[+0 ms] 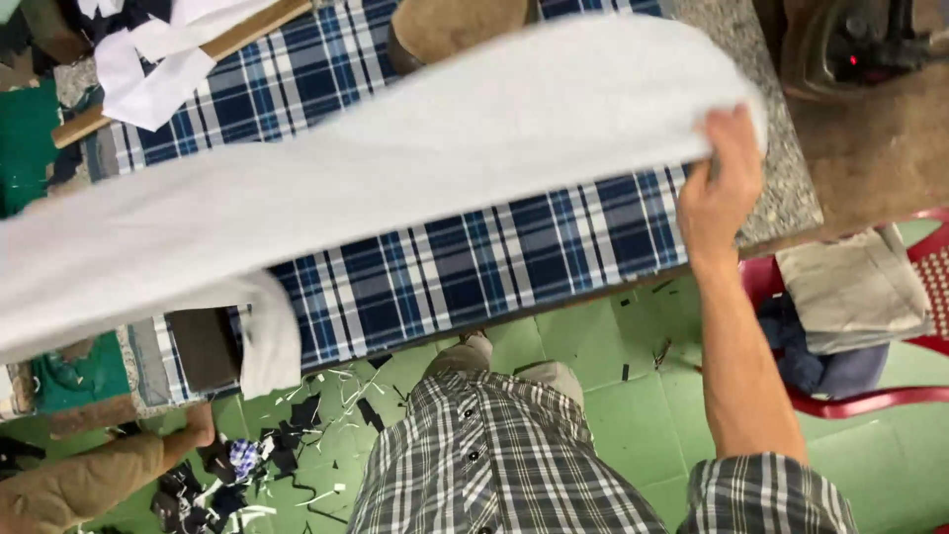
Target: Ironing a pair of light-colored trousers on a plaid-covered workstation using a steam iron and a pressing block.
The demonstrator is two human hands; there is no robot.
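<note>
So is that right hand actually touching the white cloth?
Touching. The head view shows the right hand gripping the edge of the white cloth, fingers curled over it.

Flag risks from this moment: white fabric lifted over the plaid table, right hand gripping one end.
1. The right hand pinches the white fabric at one end only; the left hand is out of view, so the long span may sag or slip.
2. The low end droops past the plaid-covered table edge, toward cloth scraps on the green floor; it could pick up dirt.
3. The fabric blocks the view of the tabletop underneath.
</note>
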